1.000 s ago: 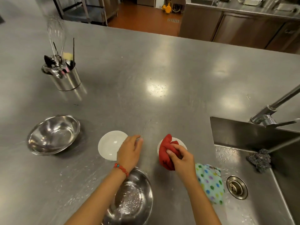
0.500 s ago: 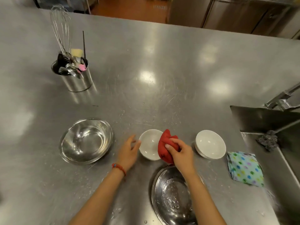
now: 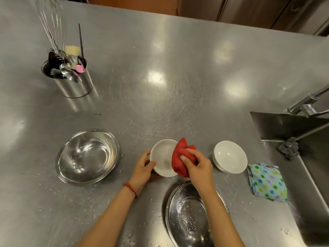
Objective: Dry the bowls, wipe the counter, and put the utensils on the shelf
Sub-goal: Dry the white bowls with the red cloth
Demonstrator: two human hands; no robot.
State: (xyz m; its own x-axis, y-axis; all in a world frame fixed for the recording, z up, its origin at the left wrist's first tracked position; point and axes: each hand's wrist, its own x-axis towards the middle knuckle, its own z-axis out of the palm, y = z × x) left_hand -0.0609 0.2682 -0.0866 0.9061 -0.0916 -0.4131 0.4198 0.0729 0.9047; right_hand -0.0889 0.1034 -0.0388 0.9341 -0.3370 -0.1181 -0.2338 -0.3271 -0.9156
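Observation:
My left hand [image 3: 143,168] grips the left rim of a small white bowl [image 3: 162,157], tilted a little off the steel counter [image 3: 160,77]. My right hand [image 3: 197,164] is closed on a bunched red cloth [image 3: 181,155] pressed against the bowl's right edge. A second white bowl [image 3: 230,156] stands upright to the right. One steel mixing bowl [image 3: 87,155] sits at the left; another [image 3: 190,216], beaded with water, lies under my right forearm. A steel canister [image 3: 74,84] at the back left holds a whisk, spoons and other utensils.
A folded polka-dot cloth [image 3: 267,181] lies by the sink's edge. The sink [image 3: 306,157] at the right holds a steel scourer [image 3: 288,147] under the tap [image 3: 308,104]. Water droplets speckle the counter around the bowls.
My right hand carried the red cloth from the right white bowl over to the left one. My left hand closed on that bowl's rim and tipped it up.

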